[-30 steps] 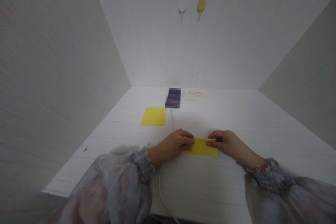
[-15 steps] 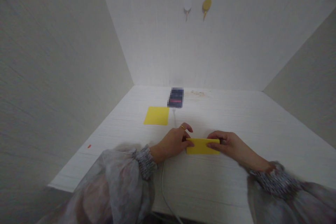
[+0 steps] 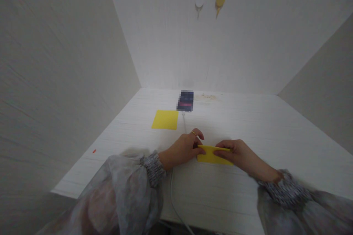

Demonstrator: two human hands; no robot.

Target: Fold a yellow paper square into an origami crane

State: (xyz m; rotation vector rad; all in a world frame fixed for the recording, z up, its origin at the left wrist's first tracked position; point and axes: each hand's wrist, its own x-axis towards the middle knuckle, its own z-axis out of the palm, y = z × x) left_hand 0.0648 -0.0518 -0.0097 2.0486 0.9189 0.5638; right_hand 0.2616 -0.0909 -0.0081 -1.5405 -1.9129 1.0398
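Observation:
A folded piece of yellow paper point(image 3: 211, 158) is held between both hands, low over the white table. My left hand point(image 3: 190, 146) pinches its left end, thumb on the near face, with a ring on one raised finger. My right hand point(image 3: 231, 151) grips it near the right end, thumb in front and fingers behind the folded top edge. The fingers behind the paper are partly hidden. Farther back on the left, a flat yellow sheet point(image 3: 165, 119) lies on the table.
A blurred-out phone point(image 3: 185, 101) lies at the back of the table point(image 3: 132, 128), with a white cable point(image 3: 171, 192) running from it towards me. A small red scrap point(image 3: 94, 151) is at the left. Walls enclose the table; a white hook point(image 3: 199, 1) and a yellow hook point(image 3: 220, 0) hang on the back one.
My right thumb and fingers have slid left along the folded paper towards its middle. The paper's right end now tilts slightly down. My left hand keeps its pinch.

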